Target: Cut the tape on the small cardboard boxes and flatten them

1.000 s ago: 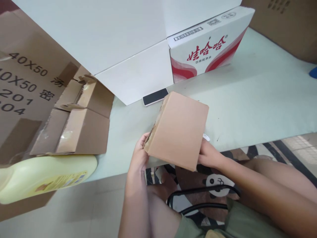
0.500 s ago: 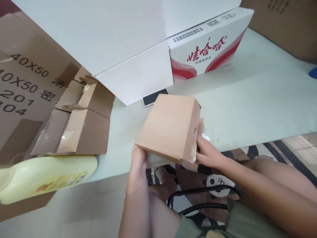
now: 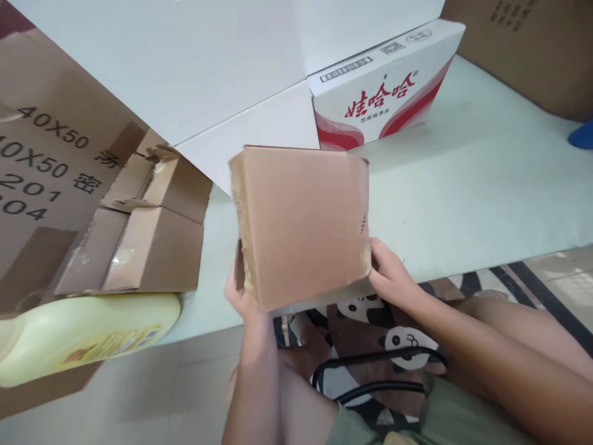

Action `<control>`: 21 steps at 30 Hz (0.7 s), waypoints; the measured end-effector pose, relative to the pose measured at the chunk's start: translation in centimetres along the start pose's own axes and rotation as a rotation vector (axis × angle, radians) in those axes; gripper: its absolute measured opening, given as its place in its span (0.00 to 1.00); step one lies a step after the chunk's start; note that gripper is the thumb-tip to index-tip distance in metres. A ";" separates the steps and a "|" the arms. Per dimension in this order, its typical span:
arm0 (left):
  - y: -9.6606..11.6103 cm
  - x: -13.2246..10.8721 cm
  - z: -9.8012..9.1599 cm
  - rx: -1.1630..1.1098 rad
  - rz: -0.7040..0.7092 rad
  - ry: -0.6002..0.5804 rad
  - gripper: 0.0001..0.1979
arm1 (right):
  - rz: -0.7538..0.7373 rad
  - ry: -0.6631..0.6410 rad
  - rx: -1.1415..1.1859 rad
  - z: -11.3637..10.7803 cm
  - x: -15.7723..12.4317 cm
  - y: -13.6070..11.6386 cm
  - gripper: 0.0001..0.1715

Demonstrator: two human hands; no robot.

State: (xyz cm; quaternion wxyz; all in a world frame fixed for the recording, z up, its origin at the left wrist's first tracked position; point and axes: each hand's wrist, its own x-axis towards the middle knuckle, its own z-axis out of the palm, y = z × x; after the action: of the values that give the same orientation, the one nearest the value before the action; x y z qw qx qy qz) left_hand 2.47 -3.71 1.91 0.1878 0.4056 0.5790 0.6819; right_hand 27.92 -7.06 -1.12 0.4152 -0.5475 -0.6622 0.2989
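A plain brown cardboard box (image 3: pixel 306 225) is lifted over the table's front edge, one broad side facing up toward me. My left hand (image 3: pixel 243 296) grips its lower left corner, with the fingers partly hidden behind the cardboard. At the lower right corner, my right hand (image 3: pixel 389 272) closes on the box's edge, its fingertips out of sight. Rough, torn-looking edges run down the left side, and small dark marks show near the right edge.
White cartons (image 3: pixel 365 108), one with red lettering, stand behind the box. Several small cardboard boxes (image 3: pixel 162 247) sit at left beside a large printed carton (image 3: pixel 46 167). A pale yellow bottle (image 3: pixel 92 330) lies near the front. Something blue (image 3: pixel 581 136) is at far right on the pale table (image 3: pixel 491 185).
The box has been turned and tipped up, so its left edge now shows. It covers the dark flat device seen before. Both hands still hold it.
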 end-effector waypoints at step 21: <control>0.1 1.0 -2.0 0.122 0.677 0.127 0.13 | 0.103 0.043 -0.224 -3.8 1.1 0.1 0.09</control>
State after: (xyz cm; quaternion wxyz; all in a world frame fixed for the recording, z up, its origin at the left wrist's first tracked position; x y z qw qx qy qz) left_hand 0.37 -4.25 2.32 -0.1100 0.5419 0.4620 0.6934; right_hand 31.26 -6.13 0.83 0.3498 -0.6300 -0.6533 0.2322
